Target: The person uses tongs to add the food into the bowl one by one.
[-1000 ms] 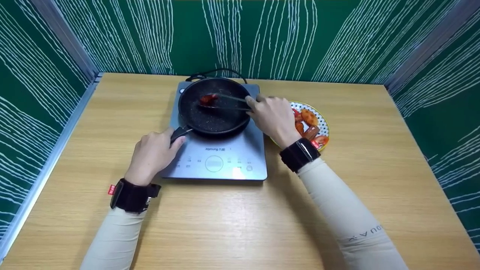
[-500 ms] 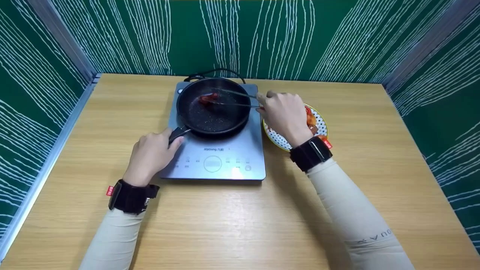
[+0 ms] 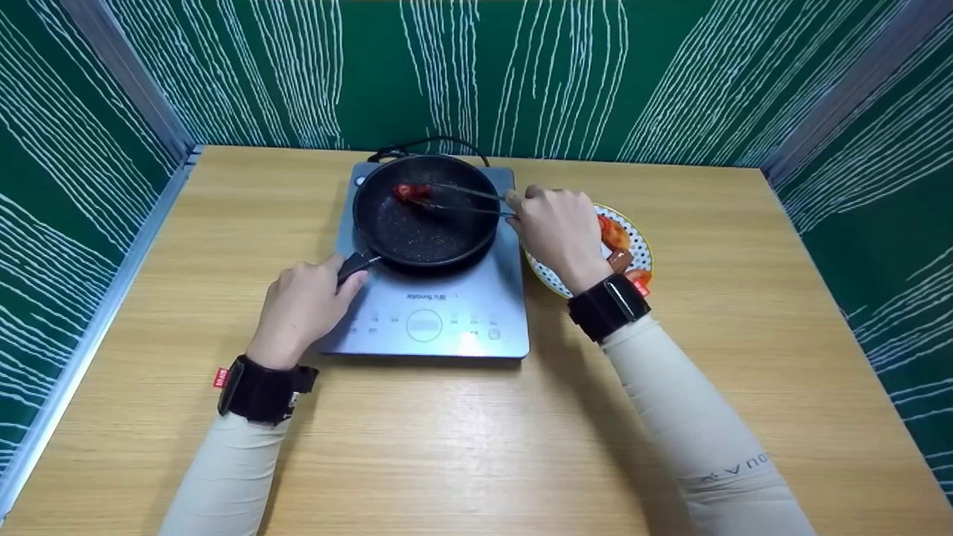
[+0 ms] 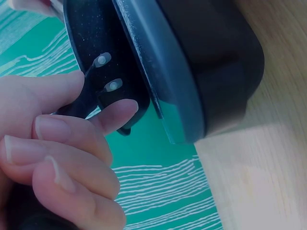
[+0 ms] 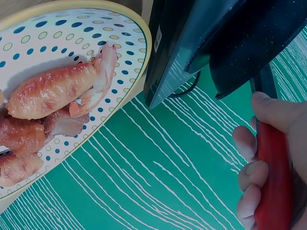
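Observation:
In the head view my left hand grips the handle of a black frying pan. The left wrist view shows the fingers curled at the riveted handle base. My right hand holds tongs by their red handle, reaching over the pan's right rim. Their two arms stand apart, tips at the right end of a dark red chicken piece in the pan's back left. Below the right hand, a dotted yellow-rimmed plate bears several marinated chicken wings.
The pan stands on a flat silver induction cooker, whose black cord runs behind it. Green walls with white streaks border the wooden table at the back and both sides.
The right hand and tongs moved right, then slightly back left, the arms spreading at the chicken piece. The piece has shifted slightly in the pan. The left hand stays on the handle.

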`<action>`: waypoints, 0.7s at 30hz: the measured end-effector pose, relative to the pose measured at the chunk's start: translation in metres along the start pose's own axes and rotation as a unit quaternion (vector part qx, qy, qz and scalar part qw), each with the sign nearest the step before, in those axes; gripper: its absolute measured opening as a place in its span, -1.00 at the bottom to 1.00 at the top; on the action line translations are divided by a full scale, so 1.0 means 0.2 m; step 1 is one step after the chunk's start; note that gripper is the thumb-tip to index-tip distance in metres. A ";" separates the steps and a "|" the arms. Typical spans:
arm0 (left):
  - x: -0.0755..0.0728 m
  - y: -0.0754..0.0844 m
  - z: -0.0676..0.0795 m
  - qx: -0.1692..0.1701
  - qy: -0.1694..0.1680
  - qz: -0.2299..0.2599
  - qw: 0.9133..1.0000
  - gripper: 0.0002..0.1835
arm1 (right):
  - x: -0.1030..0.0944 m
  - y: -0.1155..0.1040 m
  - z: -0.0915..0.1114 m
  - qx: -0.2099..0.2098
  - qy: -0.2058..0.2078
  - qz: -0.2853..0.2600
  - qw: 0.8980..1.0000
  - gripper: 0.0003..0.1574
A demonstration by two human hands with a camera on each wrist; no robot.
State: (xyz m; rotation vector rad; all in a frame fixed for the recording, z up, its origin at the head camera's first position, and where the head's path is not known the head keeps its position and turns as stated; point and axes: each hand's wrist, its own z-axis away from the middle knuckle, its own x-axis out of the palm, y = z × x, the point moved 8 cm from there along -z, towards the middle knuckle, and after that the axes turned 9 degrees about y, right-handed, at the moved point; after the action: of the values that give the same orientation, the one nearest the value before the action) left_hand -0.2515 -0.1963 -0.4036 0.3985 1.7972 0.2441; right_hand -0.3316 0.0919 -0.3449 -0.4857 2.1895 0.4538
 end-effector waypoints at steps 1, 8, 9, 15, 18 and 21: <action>0.00 0.00 0.00 -0.001 -0.001 0.000 1.000 -0.60 | 0.00 0.00 0.00 -0.001 -0.001 -0.001 1.000 -0.74; 0.01 -0.01 0.01 -0.006 -0.003 0.007 1.000 -0.60 | -0.03 0.04 0.06 0.006 0.001 -0.013 1.000 -0.67; 0.01 -0.01 0.01 -0.006 -0.003 0.007 1.000 -0.60 | -0.05 0.06 0.07 0.009 0.007 -0.018 1.000 -0.65; 0.00 0.00 0.00 -0.003 -0.001 0.005 1.000 -0.58 | -0.24 0.25 0.23 0.048 0.055 -0.053 0.996 -0.61; 0.00 0.00 0.00 -0.005 -0.004 0.005 1.000 -0.58 | -0.31 0.38 0.35 0.082 0.038 -0.068 0.994 -0.58; 0.00 -0.01 0.00 -0.009 -0.005 0.004 1.000 -0.58 | -0.36 0.49 0.47 0.114 -0.006 -0.072 0.991 -0.51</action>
State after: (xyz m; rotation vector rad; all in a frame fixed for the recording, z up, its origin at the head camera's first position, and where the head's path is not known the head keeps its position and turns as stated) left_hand -0.2514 -0.1975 -0.4040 0.3947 1.7820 0.2630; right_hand -0.2759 0.2348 -0.3293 -0.5096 2.1443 0.1251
